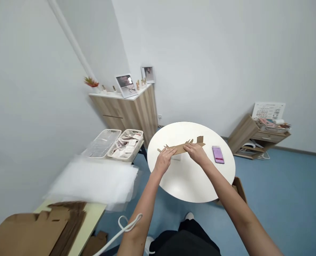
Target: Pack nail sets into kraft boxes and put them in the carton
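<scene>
A flat brown cardboard blank (181, 147) is over the round white table (190, 181). The left hand (165, 158) and right hand (197, 153) both pinch it. A pink phone (218, 154) lies near the right hand, its screen blurred. The printed sheet (269, 110) on the far shelf is perhaps a calendar, too small to read.

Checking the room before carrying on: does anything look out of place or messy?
Nothing spilled or broken. The left hand and right hand hold a flat cardboard piece on the round table. Two loose ends: a white cord dangles by the left forearm, and a box sits half under the table.
</scene>
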The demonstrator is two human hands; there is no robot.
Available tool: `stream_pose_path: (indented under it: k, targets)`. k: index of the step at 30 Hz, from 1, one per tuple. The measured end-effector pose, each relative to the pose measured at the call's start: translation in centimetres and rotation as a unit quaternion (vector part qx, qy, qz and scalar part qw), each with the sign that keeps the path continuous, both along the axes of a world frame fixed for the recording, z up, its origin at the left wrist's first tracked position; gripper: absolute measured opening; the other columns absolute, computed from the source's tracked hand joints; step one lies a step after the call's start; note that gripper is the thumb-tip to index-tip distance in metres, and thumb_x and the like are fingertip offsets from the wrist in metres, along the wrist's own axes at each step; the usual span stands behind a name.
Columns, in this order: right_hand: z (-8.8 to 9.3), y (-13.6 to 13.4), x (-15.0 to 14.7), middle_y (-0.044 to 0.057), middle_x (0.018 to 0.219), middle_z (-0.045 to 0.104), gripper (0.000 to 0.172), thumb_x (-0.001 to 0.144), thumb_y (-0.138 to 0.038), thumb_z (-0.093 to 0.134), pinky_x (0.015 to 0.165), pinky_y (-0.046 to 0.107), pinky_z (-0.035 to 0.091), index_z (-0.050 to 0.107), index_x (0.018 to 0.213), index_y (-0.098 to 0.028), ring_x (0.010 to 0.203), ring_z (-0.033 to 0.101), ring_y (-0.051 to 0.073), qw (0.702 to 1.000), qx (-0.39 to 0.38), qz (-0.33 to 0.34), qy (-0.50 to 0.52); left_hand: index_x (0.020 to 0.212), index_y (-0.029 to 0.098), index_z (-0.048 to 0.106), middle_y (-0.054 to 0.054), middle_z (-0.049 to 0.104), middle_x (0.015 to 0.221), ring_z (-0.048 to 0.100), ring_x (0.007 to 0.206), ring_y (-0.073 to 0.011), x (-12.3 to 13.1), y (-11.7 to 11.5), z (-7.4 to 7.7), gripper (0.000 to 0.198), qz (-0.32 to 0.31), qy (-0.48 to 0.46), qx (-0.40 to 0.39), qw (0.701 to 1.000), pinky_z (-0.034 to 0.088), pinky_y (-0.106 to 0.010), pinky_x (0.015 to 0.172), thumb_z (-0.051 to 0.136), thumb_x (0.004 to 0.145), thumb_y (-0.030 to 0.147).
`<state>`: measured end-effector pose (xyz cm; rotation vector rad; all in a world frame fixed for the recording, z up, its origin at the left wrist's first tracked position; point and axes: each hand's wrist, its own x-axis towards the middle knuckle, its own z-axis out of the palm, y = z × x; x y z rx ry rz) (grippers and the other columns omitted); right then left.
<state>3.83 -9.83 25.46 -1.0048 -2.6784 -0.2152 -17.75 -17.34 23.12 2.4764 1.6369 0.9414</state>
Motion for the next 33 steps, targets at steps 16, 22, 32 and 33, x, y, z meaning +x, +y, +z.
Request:
stream_pose_path:
  k: [16, 22, 32, 33]
  targets:
    - [-22.9, -3.0, 11.7, 0.012, 0.13, 0.063, 0.049, 0.088, -0.003, 0.042, 0.1, 0.04, 0.046, 0.057, 0.132, -0.018, 0.119, 0.057, 0.023, 0.984, -0.155, -0.082, -0.017, 0.13, 0.025, 0.057, -0.004, 0.058, 0.137, 0.043, 0.136, -0.0209, 10.0, 1.9, -20.6, 0.049, -0.062, 0.142, -0.118, 0.981, 0.025, -0.056, 0.117, 0.03, 0.094, 0.006]
    - [-25.9, -5.6, 11.0, 0.013, 0.14, 0.054, 0.05, 0.089, -0.007, 0.041, 0.105, 0.044, 0.041, 0.052, 0.137, -0.018, 0.128, 0.049, 0.026, 0.982, -0.171, -0.073, -0.029, 0.138, 0.026, 0.05, -0.004, 0.047, 0.148, 0.037, 0.14, -0.0245, 8.6, -0.8, -23.6, 0.051, -0.024, 0.185, -0.129, 0.974, 0.021, -0.058, 0.117, 0.032, 0.093, 0.008]
    - [-22.1, -4.6, 11.4, 0.01, 0.107, 0.07, 0.033, 0.095, -0.016, 0.037, 0.082, 0.029, 0.048, 0.069, 0.104, -0.019, 0.099, 0.064, 0.021, 0.929, -0.345, -0.116, -0.06, 0.135, 0.021, 0.052, -0.01, 0.057, 0.137, 0.037, 0.14, -0.0296, 10.6, -1.7, -21.6, 0.045, -0.016, 0.156, -0.157, 0.975, 0.007, -0.064, 0.118, 0.041, 0.092, 0.017]
    - [-21.7, -4.2, 11.4, 0.01, 0.105, 0.07, 0.032, 0.096, -0.018, 0.038, 0.082, 0.029, 0.048, 0.069, 0.102, -0.02, 0.097, 0.064, 0.021, 0.92, -0.367, -0.128, -0.059, 0.134, 0.02, 0.052, -0.01, 0.058, 0.136, 0.037, 0.14, -0.029, 11.3, -1.5, -21.5, 0.044, -0.031, 0.15, -0.157, 0.976, 0.008, -0.063, 0.118, 0.041, 0.092, 0.016]
